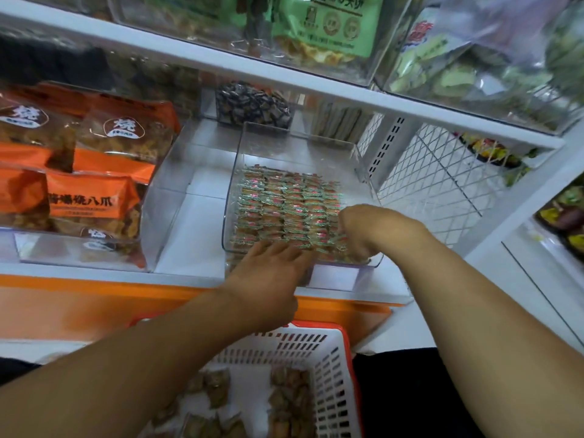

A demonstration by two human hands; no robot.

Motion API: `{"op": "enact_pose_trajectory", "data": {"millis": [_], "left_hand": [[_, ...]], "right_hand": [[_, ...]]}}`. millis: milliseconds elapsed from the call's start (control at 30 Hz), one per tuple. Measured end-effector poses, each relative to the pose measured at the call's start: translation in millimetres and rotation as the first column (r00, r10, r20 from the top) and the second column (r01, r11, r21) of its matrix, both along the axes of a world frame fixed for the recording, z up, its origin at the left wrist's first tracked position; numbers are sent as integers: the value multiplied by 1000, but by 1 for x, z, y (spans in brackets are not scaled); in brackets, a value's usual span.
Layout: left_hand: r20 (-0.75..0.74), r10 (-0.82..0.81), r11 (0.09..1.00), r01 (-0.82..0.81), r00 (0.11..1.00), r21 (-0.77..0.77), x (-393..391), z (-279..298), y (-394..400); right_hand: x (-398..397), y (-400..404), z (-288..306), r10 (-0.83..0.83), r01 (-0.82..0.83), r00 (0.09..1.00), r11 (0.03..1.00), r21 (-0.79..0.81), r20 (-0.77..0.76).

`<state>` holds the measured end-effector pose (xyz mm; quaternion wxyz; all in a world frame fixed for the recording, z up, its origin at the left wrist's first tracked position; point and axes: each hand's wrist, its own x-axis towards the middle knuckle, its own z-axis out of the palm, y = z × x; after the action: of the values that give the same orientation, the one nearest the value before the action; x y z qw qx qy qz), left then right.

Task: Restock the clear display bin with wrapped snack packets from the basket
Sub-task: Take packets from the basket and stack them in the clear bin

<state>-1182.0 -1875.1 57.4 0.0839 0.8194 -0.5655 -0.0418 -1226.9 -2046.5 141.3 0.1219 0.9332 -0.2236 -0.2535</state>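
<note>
Basket nearest, packets left in it; both hands forward at the bin's front row.
My left hand lies flat, fingers straight, pressing the wrapped packets level. My right hand is curled, pinching packets at the clear bin's front-right corner, probably to seat them.

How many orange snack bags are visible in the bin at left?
4 orange bags: two at the back, two in front; more may be hidden.
</note>
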Motion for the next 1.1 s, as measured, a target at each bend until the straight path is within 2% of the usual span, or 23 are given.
{"op": "enact_pose_trajectory", "data": {"millis": [100,300,433,567,733,833,933,1033,1067,1100], "left_hand": [[-9,1,1000,-1,1000,14,4,-2,0],[-55,-11,1000,11,998,2,6,-2,2],[-74,-15,1000,16,997,12,6,0,2],[-89,-11,999,14,996,33,6,2,2],[-93,-20,1000,21,996,14,7,0,2],[-111,-24,1000,22,994,-13,6,2,5],[-64,5,996,-11,998,-91,0,11,10],[-20,37,949,-41,999,-312,-10,20,21],[-40,32,929,-45,999,-368,-12,20,26],[-65,24,929,-46,998,-366,-14,16,33]], "right_hand": [[5,2,-9,-43,43,997,999,12,-69],[6,-1,-28,16,-14,1000,990,-142,17],[5,2,-33,-6,7,1000,1000,-25,25],[5,-1,-28,11,-11,1000,1000,3,-10],[4,1,-25,12,-11,994,1000,-12,105],[1,4,-28,-19,14,989,999,32,146],[-10,16,-15,27,-27,973,1000,-5,228],[-25,39,0,256,-210,883,965,-155,393],[-30,48,-2,292,-270,877,956,-110,383],[-37,57,-10,289,-313,907,949,31,306]]}}
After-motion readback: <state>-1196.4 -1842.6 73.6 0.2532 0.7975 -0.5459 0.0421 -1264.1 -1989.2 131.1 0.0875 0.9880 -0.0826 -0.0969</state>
